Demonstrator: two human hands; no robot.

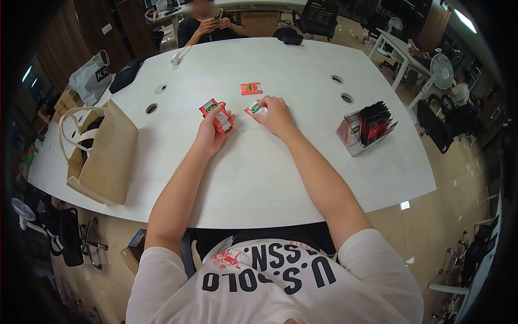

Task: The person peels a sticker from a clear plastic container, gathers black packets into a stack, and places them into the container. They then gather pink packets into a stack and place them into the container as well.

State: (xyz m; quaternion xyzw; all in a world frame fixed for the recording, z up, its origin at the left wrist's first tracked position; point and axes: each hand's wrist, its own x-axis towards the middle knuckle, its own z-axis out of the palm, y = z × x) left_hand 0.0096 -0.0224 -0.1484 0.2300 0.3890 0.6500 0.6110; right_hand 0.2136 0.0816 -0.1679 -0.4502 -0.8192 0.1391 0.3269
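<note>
Several red and green packets (220, 120) are held in my left hand (215, 130), its thumb pressed over them and its fingers wrapped beneath. My right hand (276, 117) grips one red packet (256, 109) with a green label by its right side, low over the white table. Beyond both hands a single red packet (251, 88) lies flat on the table. To the right stands a clear holder (350, 139) filled with dark and red packets (373, 125). A gap separates my two hands.
A beige tote bag (110, 156) stands at the left, with a grey bag (90, 78) and a black pouch (127, 75) behind it. A white charger (175, 59) and a black item (288, 36) lie near the far edge, where another person (208, 27) sits holding a phone.
</note>
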